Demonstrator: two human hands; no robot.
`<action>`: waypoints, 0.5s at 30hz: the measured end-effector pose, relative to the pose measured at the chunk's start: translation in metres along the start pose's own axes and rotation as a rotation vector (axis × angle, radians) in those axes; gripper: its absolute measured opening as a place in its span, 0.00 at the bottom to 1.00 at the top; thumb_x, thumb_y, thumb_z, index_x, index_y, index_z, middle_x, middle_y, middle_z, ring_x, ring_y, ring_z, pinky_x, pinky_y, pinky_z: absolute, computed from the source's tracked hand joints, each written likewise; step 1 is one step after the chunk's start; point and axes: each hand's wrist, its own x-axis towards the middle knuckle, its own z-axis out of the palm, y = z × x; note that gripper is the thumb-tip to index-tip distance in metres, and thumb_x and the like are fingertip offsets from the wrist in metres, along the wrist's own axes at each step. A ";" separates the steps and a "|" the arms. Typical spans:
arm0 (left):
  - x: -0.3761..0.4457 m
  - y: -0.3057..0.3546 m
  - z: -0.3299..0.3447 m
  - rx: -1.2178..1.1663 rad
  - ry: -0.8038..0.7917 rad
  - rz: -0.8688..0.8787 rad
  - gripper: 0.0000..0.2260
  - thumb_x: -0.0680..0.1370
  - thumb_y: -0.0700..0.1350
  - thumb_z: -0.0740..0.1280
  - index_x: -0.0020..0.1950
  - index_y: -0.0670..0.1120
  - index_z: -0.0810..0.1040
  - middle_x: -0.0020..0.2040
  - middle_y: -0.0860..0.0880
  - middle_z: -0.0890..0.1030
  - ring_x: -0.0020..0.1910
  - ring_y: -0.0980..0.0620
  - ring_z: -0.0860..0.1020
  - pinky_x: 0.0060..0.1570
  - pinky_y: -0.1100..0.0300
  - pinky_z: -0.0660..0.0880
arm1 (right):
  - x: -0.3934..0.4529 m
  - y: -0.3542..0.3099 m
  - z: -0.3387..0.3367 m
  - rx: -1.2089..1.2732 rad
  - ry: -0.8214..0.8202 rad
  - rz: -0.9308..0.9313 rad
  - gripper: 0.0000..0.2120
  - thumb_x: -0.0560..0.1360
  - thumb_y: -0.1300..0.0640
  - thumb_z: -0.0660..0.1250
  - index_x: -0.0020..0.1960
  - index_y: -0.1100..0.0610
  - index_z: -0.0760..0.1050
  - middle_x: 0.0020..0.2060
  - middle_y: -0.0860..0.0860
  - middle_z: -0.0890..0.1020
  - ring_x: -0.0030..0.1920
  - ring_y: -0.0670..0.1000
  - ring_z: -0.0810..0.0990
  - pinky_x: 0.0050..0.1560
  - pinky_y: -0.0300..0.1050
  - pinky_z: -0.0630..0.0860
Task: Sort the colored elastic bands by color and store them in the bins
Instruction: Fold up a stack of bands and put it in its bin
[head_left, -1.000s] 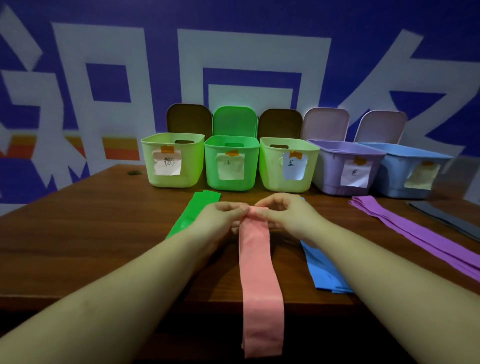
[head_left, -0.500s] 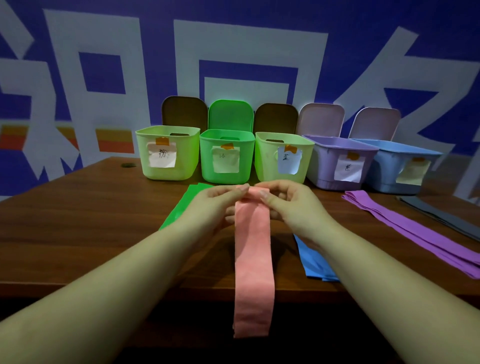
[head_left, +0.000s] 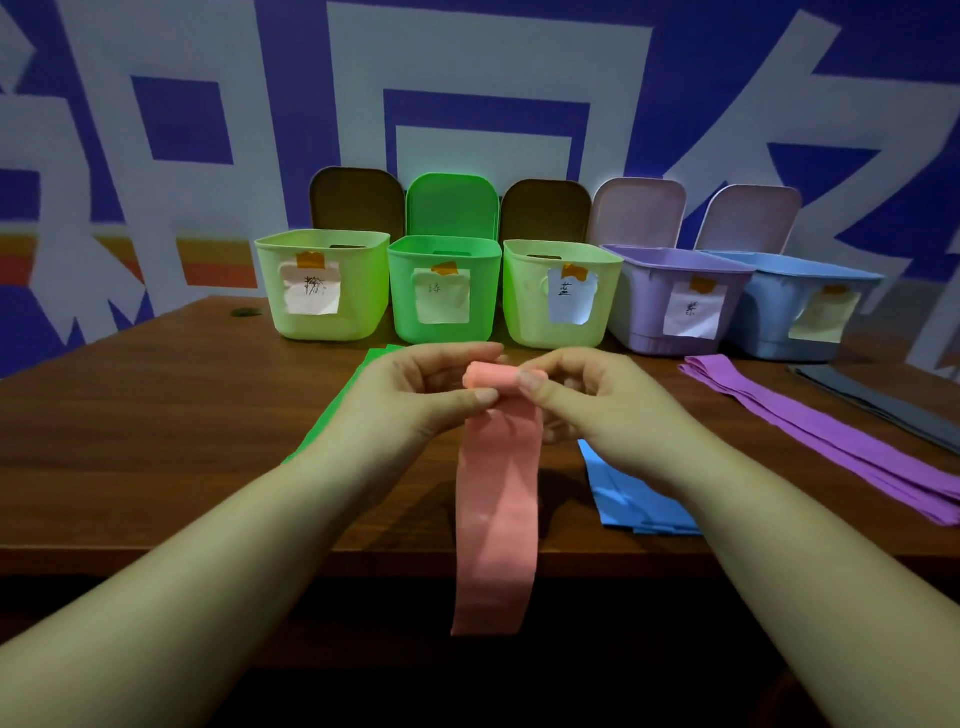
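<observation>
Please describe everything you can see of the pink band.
The pink band is a flat, matte strip that looks like stretchy rubber. Its far end is rolled into a small coil, pinched by the left hand and right hand. The rest runs toward the camera across the table and hangs over its near edge.

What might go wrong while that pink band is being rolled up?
The long pink elastic band hangs past the brown wooden table's edge; its weight may tug the small roll loose from the left hand and right hand. The paper labels are hard to read, so it might land in the wrong bin.
</observation>
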 end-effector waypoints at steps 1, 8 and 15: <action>-0.001 -0.001 0.001 0.007 0.000 0.004 0.15 0.69 0.29 0.67 0.50 0.44 0.80 0.47 0.47 0.85 0.47 0.52 0.82 0.51 0.61 0.78 | -0.001 0.001 0.000 -0.008 -0.009 -0.006 0.02 0.75 0.57 0.66 0.47 0.54 0.77 0.39 0.53 0.80 0.39 0.47 0.79 0.42 0.42 0.80; -0.010 -0.001 0.002 -0.146 0.003 -0.109 0.18 0.63 0.42 0.69 0.53 0.43 0.78 0.43 0.47 0.84 0.38 0.55 0.82 0.39 0.65 0.79 | -0.010 0.004 0.007 0.174 -0.003 -0.066 0.09 0.68 0.61 0.70 0.48 0.56 0.77 0.42 0.52 0.83 0.42 0.44 0.81 0.42 0.36 0.79; -0.020 0.005 0.000 -0.042 -0.008 -0.112 0.17 0.64 0.42 0.69 0.52 0.41 0.80 0.44 0.44 0.84 0.40 0.52 0.80 0.37 0.64 0.77 | -0.022 -0.002 0.010 0.227 -0.015 -0.114 0.14 0.64 0.64 0.72 0.47 0.55 0.77 0.42 0.50 0.84 0.45 0.47 0.82 0.50 0.41 0.80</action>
